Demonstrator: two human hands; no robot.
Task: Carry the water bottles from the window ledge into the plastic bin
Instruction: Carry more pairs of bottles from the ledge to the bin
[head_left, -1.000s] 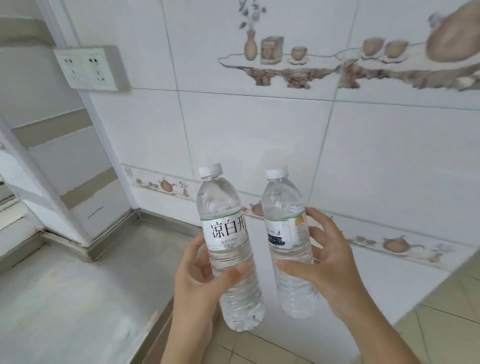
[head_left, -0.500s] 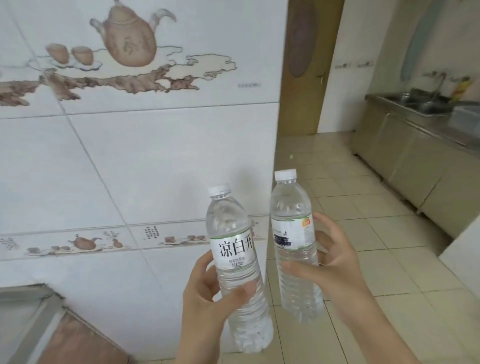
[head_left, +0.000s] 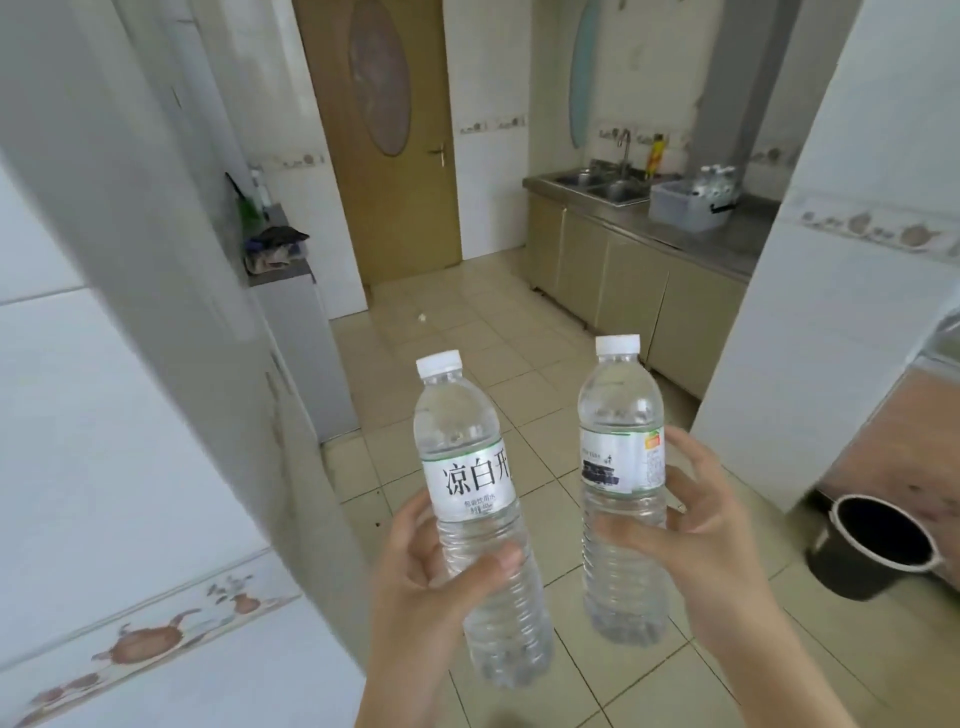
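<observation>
I hold two clear water bottles with white caps upright in front of me. My left hand (head_left: 431, 566) grips the left bottle (head_left: 470, 483), whose white label has large black characters. My right hand (head_left: 696, 540) grips the right bottle (head_left: 621, 467) by its middle, fingers around the label. Far off on the steel counter at the right stands a pale plastic bin (head_left: 680, 205) with several bottles standing in it. The window ledge is out of view.
A white tiled wall corner (head_left: 156, 312) juts out close on my left. Another white wall (head_left: 810, 312) stands on the right, with a dark bucket (head_left: 872, 545) at its foot. Beige floor tiles (head_left: 452, 332) run ahead to a wooden door (head_left: 384, 130), a sink (head_left: 602, 187) and cabinets.
My view has swung right, from the tiled wall with the teapot picture to the open kitchen floor. Both bottles stay in my hands and have drawn slightly apart.
</observation>
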